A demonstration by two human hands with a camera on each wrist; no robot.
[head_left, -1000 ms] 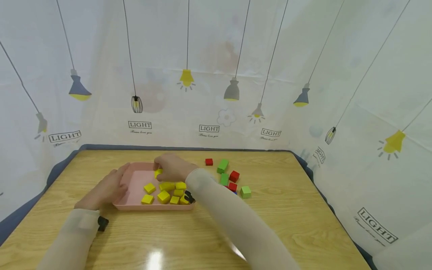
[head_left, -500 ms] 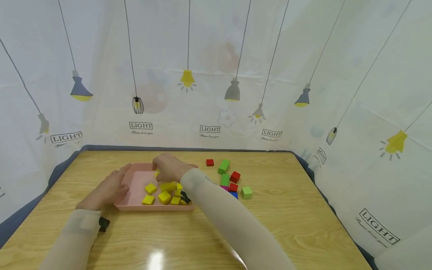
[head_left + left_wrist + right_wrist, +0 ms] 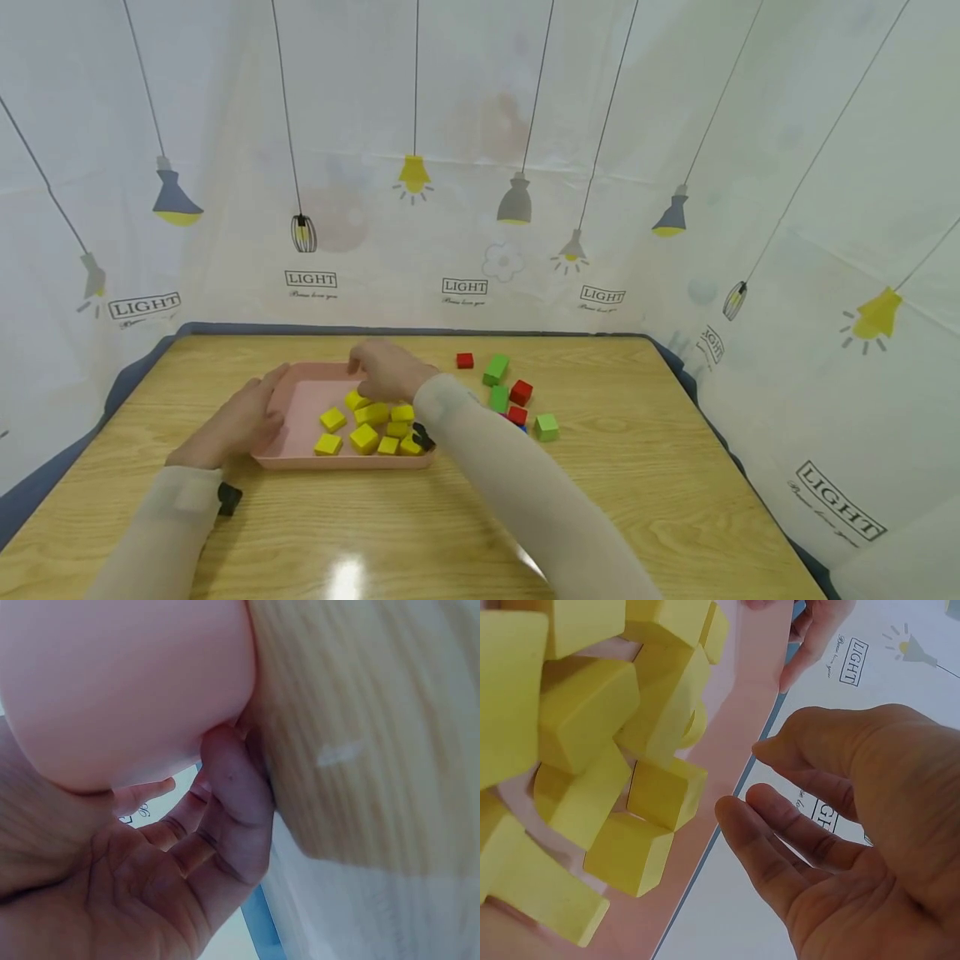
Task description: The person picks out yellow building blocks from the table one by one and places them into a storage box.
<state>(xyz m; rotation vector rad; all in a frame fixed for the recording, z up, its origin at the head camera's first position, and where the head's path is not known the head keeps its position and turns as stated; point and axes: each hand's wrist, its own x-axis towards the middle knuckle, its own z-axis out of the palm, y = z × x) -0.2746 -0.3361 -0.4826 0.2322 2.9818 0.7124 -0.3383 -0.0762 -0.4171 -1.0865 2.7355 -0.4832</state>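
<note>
A shallow pink tray rests on the table, with several yellow blocks gathered mostly in its right half. My left hand grips the tray's left side, thumb over the rim. The left wrist view has that hand's fingers curled against the tray's outer wall, low by the table. Above the tray's back right part is my right hand. Just below its fingers lies one yellow block. From the right wrist, this hand's thumb and fingertips stand apart with nothing between them, beside the yellow blocks.
Right of the tray lie a red block at the back, a long green block, another red block and a light green block. A blue block is partly hidden by my right sleeve. A printed curtain surrounds the wooden table.
My right hand was over a yellow block near the tray's back. It has let that block go inside the tray and drawn slightly up and right. My left hand keeps its place.
</note>
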